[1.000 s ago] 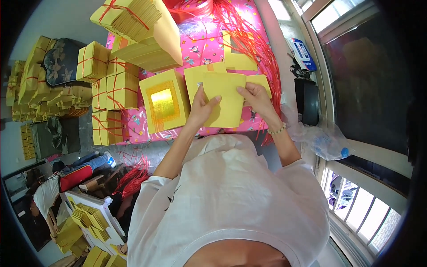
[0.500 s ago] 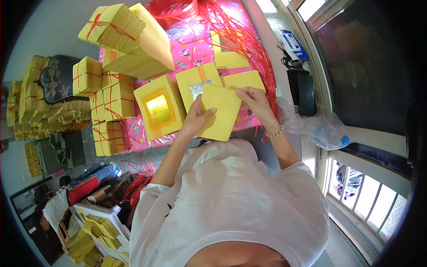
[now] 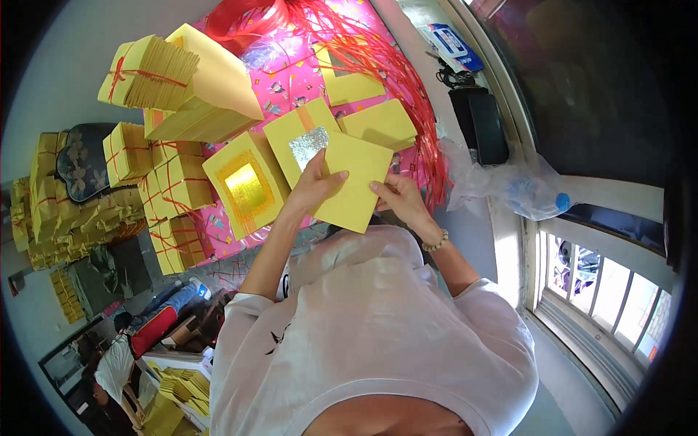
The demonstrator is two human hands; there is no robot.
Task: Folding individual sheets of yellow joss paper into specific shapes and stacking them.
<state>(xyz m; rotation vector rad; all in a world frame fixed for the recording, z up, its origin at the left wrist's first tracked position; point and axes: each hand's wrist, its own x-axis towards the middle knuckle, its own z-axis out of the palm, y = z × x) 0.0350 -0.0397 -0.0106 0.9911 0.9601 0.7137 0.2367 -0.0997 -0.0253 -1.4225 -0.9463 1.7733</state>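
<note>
A yellow square of paper (image 3: 356, 182), maybe a thin wad, is held up in front of my body. My left hand (image 3: 316, 190) grips its left edge, thumb on top and fingers beneath. At the right edge, my right hand (image 3: 404, 201) pinches the paper between thumb and fingers. Just beyond lies a stack of yellow paper with a silver foil patch (image 3: 308, 144), partly covered by the held sheet. To its left is a stack with a gold foil square (image 3: 247, 184). A plain yellow stack (image 3: 385, 122) lies behind my right hand.
On the pink patterned table cover (image 3: 280, 91) are bundles tied with red strips (image 3: 185, 185), a tall yellow stack (image 3: 218, 80) and loose red strips (image 3: 407, 102). A plastic bag with a bottle (image 3: 527, 192) lies by the window. Another person (image 3: 120, 367) bends at lower left.
My right hand has slid from the paper's upper right corner down its right edge. The left hand keeps its grip. The whole view has shifted slightly.
</note>
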